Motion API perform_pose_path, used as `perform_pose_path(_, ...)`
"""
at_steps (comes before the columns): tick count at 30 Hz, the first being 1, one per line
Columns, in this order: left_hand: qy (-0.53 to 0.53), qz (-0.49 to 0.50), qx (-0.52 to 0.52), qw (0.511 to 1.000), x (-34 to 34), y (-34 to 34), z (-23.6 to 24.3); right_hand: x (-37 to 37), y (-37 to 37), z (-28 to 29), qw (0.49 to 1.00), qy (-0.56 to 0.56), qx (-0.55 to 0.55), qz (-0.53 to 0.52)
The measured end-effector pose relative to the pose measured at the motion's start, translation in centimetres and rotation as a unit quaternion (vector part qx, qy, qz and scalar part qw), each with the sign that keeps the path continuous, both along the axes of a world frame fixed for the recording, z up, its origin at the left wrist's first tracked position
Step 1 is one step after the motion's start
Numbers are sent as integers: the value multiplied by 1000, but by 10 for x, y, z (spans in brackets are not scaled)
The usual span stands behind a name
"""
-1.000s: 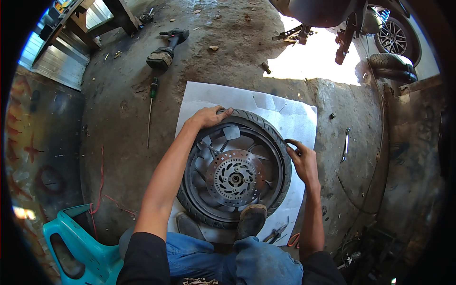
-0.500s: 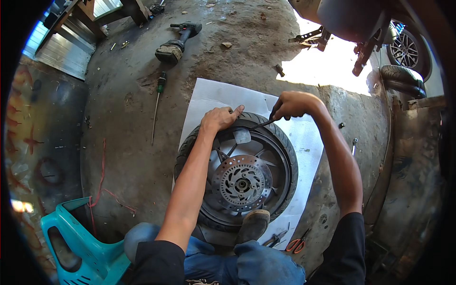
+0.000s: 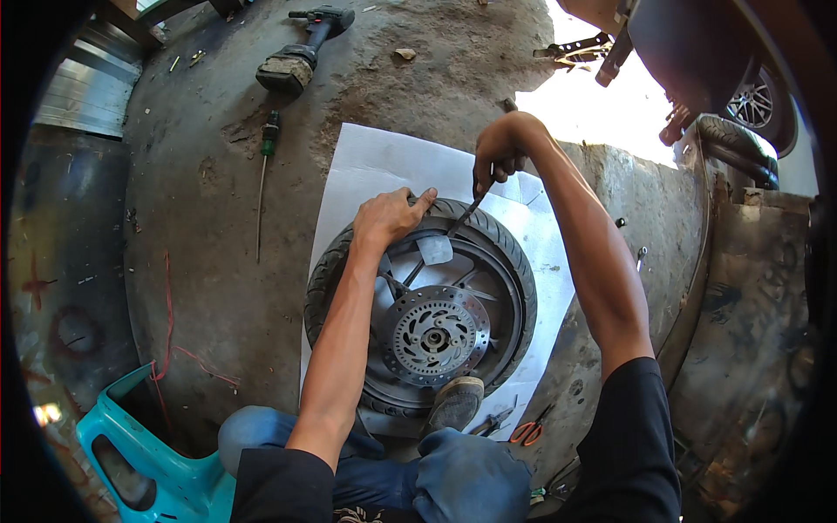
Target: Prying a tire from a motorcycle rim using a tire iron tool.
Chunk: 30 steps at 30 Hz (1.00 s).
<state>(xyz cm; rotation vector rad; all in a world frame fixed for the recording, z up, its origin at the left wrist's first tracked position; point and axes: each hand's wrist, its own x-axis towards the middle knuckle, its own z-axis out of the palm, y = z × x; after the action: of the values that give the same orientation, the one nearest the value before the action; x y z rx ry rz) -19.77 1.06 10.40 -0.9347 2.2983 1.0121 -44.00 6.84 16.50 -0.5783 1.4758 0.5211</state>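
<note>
My left hand (image 3: 392, 216) grips the top of the black tyre (image 3: 514, 266) of a spoked wheel lying on a white foam sheet (image 3: 366, 157), thumb pointing right. My right hand (image 3: 501, 152) is closed on a dark metal lever (image 3: 464, 218), whose lower end meets the rim beside a pale rim pad (image 3: 434, 249). The wheel's centre carries a drilled brake disc (image 3: 436, 336). A shoe (image 3: 453, 405) rests against the wheel's lower edge.
A long screwdriver (image 3: 266, 157) and a power tool (image 3: 298, 57) lie left, pliers (image 3: 491, 424) and orange scissors (image 3: 526, 432) lower right. A teal stool (image 3: 148, 453) stands lower left, vehicle parts (image 3: 663, 52) and tyres (image 3: 741, 144) upper right. Metal panels (image 3: 750, 305) line both sides.
My right hand has left the tyre's right side, come up holding the lever and risen further, tilting it steeper at the rim. My left hand stays on the tyre.
</note>
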Motion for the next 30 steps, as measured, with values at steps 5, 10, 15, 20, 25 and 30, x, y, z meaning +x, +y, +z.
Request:
perform_pose_path(5, 7, 12, -30, 999, -1, 3, -1, 1, -15, -16, 998, -41, 48, 1)
perform_pose_path(10, 40, 12, -47, 998, -9, 7, -1, 1, -6, -14, 998, -54, 31, 19)
perform_pose_path(15, 35, 24, -58, 997, 5, 2, 0, 83, 18, 43, 966, 124, -174, 146)
perform_pose_path(20, 66, 25, -80, 994, 3, 9, 3, 185, 64, 66, 892, 343, -277, 100)
perform_pose_path(25, 99, 3, -98, 990, 9, 13, 6, 224, 121, 51, 855, 422, -301, 11)
perform_pose_path(30, 120, -9, -134, 984, 9, 19, -5, 258, 148, 32, 784, 505, -347, -101)
